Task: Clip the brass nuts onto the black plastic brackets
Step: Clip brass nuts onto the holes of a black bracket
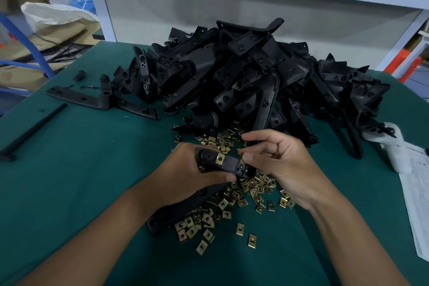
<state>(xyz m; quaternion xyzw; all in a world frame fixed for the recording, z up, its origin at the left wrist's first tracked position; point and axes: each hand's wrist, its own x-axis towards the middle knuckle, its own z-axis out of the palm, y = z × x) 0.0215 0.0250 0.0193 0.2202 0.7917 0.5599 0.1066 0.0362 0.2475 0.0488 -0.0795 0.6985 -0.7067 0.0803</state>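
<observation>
Left hand: grips black bracket mid-table, one brass nut already seated on it.
Right hand: fingertips pinch a second nut at the bracket's right end.
Risk: nut going on skewed, or slipping from the pinch into loose nuts beneath.
Bracket heap: table's far edge.
Containers: white sack, contents unseen.

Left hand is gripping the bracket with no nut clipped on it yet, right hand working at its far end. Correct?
Not quite. The head view shows one brass nut already clipped on the bracket. The left hand does grip it, and the right hand works at its far end.
</observation>
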